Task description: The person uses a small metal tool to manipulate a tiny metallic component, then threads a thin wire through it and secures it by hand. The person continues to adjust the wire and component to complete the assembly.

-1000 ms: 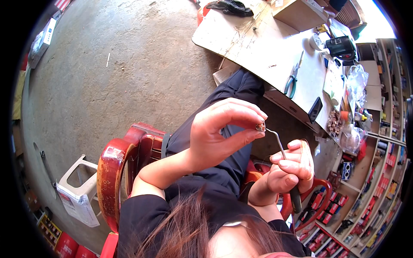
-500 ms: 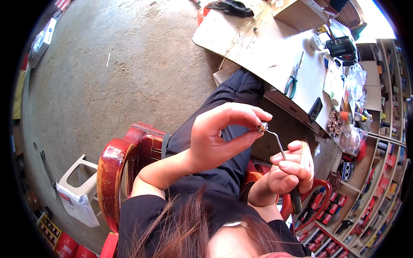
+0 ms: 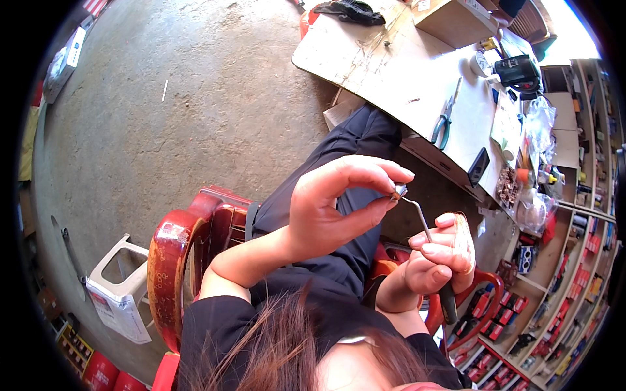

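Observation:
My left hand (image 3: 326, 205) pinches a small shiny metal piece (image 3: 400, 192) between thumb and fingertips, above my lap. The piece is too small to name; a brownish patch shows on it. My right hand (image 3: 447, 251) is closed round a tool with a thin, bent metal shaft (image 3: 419, 212) and a dark handle (image 3: 448, 304) that sticks out below the palm. The shaft's tip meets the metal piece or lies right beside it; I cannot tell which. Fine copper-coloured strands pass over the fingers of my right hand.
Beyond my knees stands a white table (image 3: 398, 72) with pliers (image 3: 443, 124), a black flat object (image 3: 478, 167), a dark glove (image 3: 351, 12) and a cardboard box (image 3: 453, 23). Shelves (image 3: 554, 313) of goods line the right. A red wooden chair (image 3: 168, 260) holds me; a plastic stool (image 3: 117, 267) stands left.
The small metal piece has turned slightly between my left fingertips, and the bent shaft's tip has shifted a little with it. Both hands are almost where they were.

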A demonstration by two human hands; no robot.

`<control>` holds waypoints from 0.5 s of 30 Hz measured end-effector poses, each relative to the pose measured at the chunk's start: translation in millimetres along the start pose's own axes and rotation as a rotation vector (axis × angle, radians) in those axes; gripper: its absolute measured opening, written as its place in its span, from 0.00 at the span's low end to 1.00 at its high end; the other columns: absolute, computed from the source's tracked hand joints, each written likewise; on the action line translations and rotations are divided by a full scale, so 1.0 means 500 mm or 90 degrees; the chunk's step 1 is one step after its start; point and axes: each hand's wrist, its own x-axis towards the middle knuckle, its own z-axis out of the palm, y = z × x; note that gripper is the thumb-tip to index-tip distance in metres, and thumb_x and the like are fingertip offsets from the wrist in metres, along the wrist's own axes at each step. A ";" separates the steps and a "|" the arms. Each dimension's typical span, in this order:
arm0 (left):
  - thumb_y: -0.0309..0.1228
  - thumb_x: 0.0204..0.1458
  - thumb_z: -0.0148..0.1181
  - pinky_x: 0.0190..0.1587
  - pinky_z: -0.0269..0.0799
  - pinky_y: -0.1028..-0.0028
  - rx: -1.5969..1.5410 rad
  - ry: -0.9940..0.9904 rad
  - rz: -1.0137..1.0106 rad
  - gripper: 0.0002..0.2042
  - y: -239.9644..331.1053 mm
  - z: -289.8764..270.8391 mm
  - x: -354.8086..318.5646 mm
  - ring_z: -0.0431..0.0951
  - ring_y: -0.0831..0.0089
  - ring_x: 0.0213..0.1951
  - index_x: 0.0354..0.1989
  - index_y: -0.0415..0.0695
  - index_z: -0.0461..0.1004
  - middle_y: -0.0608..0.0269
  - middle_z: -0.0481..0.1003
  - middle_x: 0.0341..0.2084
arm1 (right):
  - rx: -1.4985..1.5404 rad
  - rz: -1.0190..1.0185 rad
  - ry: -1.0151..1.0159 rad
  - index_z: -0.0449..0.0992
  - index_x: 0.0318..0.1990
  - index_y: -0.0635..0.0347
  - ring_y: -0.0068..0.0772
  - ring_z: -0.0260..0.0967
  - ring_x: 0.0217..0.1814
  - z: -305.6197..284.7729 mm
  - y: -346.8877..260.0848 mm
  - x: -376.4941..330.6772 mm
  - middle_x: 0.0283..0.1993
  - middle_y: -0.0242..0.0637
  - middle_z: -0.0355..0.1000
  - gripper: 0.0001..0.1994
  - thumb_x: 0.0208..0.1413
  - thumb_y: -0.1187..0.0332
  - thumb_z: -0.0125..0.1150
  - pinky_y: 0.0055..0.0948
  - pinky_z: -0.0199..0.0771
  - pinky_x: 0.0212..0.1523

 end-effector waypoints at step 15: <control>0.11 0.51 0.57 0.52 0.76 0.68 -0.281 0.034 -0.177 0.13 0.002 0.006 -0.004 0.77 0.66 0.48 0.42 0.36 0.66 0.42 0.74 0.45 | 0.011 0.003 0.001 0.73 0.22 0.52 0.26 0.71 0.19 0.002 0.000 0.005 0.17 0.29 0.74 0.27 0.64 0.42 0.45 0.32 0.73 0.35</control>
